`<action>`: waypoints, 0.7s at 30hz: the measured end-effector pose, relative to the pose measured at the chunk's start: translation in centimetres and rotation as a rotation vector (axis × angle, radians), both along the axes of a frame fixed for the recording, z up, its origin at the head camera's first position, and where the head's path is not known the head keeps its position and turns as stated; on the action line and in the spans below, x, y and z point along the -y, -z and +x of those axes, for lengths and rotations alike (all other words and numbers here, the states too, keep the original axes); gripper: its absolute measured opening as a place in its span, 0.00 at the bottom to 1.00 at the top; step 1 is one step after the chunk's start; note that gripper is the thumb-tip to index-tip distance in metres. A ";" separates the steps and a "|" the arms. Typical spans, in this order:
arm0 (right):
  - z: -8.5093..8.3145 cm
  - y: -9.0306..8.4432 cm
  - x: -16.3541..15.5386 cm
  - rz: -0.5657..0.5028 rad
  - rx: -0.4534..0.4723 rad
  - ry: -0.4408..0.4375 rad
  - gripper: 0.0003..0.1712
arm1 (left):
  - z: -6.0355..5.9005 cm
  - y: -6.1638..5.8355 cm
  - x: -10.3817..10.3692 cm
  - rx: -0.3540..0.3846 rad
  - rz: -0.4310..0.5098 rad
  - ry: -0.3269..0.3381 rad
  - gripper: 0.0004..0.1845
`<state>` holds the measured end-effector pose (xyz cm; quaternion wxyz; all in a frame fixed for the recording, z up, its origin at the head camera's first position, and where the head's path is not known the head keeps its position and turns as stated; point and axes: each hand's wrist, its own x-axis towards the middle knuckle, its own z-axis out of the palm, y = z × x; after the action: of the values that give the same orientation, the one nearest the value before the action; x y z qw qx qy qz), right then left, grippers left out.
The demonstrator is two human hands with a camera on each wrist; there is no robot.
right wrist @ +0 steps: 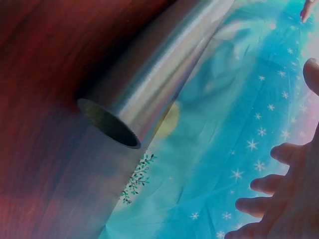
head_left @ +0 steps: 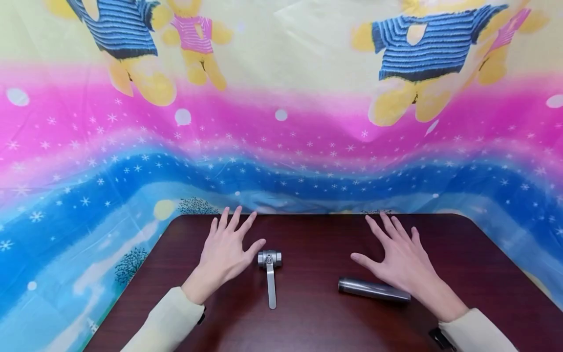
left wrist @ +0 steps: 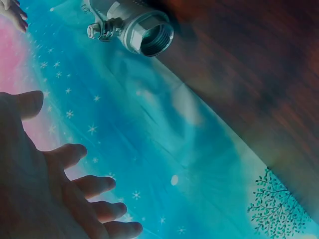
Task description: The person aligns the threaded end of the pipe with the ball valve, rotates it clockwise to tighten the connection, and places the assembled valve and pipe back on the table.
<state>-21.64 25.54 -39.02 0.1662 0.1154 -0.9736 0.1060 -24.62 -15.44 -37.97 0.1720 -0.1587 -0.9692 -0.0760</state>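
Left hand: the left hand (head_left: 226, 254) lies palm down on the dark wooden table (head_left: 316, 234), fingers straight and spread wide, holding nothing; its thumb tip is just beside the valve body. In the left wrist view the fingers (left wrist: 75, 154) show loosely extended and empty.
Ball valve: the metal ball valve (head_left: 269, 259) lies on the table between the two hands, its flat lever handle (head_left: 271, 288) running back toward the person. The left wrist view shows its threaded open end (left wrist: 156, 40).
Steel pipe: the short steel pipe (head_left: 373, 289) lies on its side on the table, right of the valve and well apart from it, just at the near edge of the right hand; whether it touches the hand I cannot tell. Its open end (right wrist: 108, 124) shows hollow.
Right hand: the right hand (head_left: 402, 261) rests palm down, fingers straight and fanned, gripping nothing.
Backdrop: a plastic sheet (head_left: 281, 122) with teddy bears, pink and blue bands and stars hangs behind the table.
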 end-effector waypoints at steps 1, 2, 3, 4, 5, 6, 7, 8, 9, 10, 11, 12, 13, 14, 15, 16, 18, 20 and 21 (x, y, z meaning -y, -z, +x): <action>0.1 0.1 -0.1 -0.002 0.000 -0.003 0.62 | 0.1 0.1 0.1 -0.002 0.002 0.003 0.41; 0.2 0.1 -0.1 -0.003 0.001 -0.005 0.62 | 0.2 0.2 0.1 -0.007 0.005 0.005 0.41; 0.3 0.2 -0.2 -0.003 0.000 -0.005 0.62 | 0.2 0.3 0.1 -0.011 0.008 0.008 0.41; 0.4 0.2 -0.2 -0.001 -0.002 -0.004 0.62 | 0.3 0.4 0.2 -0.015 0.010 0.010 0.41; 0.5 0.3 -0.3 0.003 -0.005 -0.003 0.62 | 0.4 0.5 0.2 -0.019 0.012 0.013 0.41; 0.6 0.3 -0.3 0.005 -0.006 -0.003 0.62 | 0.4 0.6 0.3 -0.023 0.013 0.016 0.41; 0.7 0.3 -0.4 0.006 -0.010 -0.002 0.62 | 0.5 0.7 0.4 -0.025 0.015 0.020 0.41; 0.9 0.3 -0.4 0.006 -0.012 -0.002 0.62 | 0.5 0.8 0.4 -0.027 0.017 0.023 0.41; 0.9 0.4 -0.4 0.004 -0.014 -0.002 0.62 | 0.5 0.9 0.5 -0.029 0.021 0.028 0.41; 1.0 0.4 -0.5 0.001 -0.014 -0.004 0.62 | 0.6 1.0 0.6 -0.028 0.024 0.032 0.41; 1.1 0.4 -0.5 -0.002 -0.012 -0.005 0.62 | 0.6 1.1 0.6 -0.027 0.030 0.039 0.41; 1.2 0.4 -0.5 -0.006 -0.009 -0.007 0.62 | 0.6 1.2 0.7 -0.024 0.035 0.045 0.41; 1.4 0.5 -0.6 -0.011 -0.007 -0.007 0.63 | 0.7 1.3 0.8 -0.019 0.040 0.052 0.42; 1.5 0.5 -0.7 -0.018 0.000 -0.005 0.63 | 0.7 1.5 0.9 -0.013 0.045 0.061 0.42; 1.7 0.5 -0.7 -0.025 0.004 0.000 0.63 | 0.7 1.5 1.0 -0.005 0.052 0.070 0.42; 1.8 0.6 -0.8 -0.031 0.010 0.004 0.64 | 0.7 1.6 1.1 0.007 0.062 0.082 0.42; 2.2 0.6 -1.0 -0.048 0.019 0.017 0.64 | 0.7 1.9 1.3 0.040 0.094 0.106 0.41; 2.6 0.6 -1.2 -0.072 0.028 0.024 0.64 | 0.5 2.0 1.5 0.089 0.146 0.137 0.41; 2.7 0.6 -1.4 -0.084 0.027 0.020 0.64 | 0.4 2.1 1.6 0.115 0.174 0.152 0.41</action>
<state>-18.92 26.90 -39.66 0.1588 0.0971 -0.9715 0.1465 -24.20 -17.00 -40.07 0.1231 -0.2116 -0.9524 -0.1816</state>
